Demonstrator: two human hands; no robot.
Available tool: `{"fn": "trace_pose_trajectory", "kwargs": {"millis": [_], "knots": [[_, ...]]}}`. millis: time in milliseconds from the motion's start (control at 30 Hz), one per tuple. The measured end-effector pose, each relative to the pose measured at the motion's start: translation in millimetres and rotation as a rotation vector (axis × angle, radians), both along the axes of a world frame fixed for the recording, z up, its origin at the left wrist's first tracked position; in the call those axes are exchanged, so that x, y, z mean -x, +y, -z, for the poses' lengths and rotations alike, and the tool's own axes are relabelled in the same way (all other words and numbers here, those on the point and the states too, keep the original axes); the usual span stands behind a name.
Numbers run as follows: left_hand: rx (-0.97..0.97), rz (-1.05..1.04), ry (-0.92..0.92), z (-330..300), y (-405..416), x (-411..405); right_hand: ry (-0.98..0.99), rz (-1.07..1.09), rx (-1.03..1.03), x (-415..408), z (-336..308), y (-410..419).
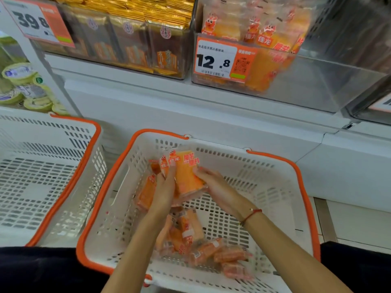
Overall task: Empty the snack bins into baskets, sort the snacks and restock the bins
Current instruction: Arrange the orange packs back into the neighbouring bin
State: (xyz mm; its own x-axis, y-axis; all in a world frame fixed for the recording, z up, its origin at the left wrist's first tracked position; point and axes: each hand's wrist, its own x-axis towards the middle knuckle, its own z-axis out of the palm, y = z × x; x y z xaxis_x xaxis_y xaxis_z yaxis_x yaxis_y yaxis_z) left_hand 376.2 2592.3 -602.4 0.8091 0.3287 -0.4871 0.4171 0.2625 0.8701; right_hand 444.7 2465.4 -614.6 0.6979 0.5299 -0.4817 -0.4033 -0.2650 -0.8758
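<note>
Hands, left (163, 190) and right (213, 186), clasp probably several orange snack packets (187, 176); square them before restocking the clear bin (296, 81).

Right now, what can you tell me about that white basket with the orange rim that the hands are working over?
The middle basket looks like white plastic with slotted walls and floor and an orange rim. It sits upright below the clear snack bin, beside a second basket on its left. Loose orange snack packets lie on its floor. Over it, the left hand and right hand hold a stack of packets between them.
</note>
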Motion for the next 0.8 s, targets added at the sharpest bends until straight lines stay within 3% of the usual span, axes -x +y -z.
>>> {"fn": "trace_pose_trajectory", "kwargs": {"millis": [300, 333, 433, 500, 667, 800], "knots": [[-0.232, -0.113, -0.156, 17.2, 5.7, -6.5, -0.493, 0.045, 0.229, 4.9, -11.4, 15.1], [-0.218, -0.130, -0.161, 16.4, 5.9, -7.1, -0.494, 0.051, 0.271, 1.0, -15.4, 15.9], [-0.169, -0.115, -0.177, 6.4, 3.4, -8.0, -0.122, 0.008, 0.161, -12.8, -31.7, 16.4], [-0.209, -0.082, -0.190, 1.7, -0.9, -10.2, -0.014, -0.096, 0.124, -16.2, -41.4, 13.3], [-0.426, -0.040, -0.251, -24.3, -5.2, -31.5, -0.207, -0.128, 0.078, -25.0, -81.4, -9.3], [-0.561, 0.040, -0.456, -84.0, -19.9, -62.6, -0.438, -0.062, 0.027, -46.2, -146.4, -36.9]]}}
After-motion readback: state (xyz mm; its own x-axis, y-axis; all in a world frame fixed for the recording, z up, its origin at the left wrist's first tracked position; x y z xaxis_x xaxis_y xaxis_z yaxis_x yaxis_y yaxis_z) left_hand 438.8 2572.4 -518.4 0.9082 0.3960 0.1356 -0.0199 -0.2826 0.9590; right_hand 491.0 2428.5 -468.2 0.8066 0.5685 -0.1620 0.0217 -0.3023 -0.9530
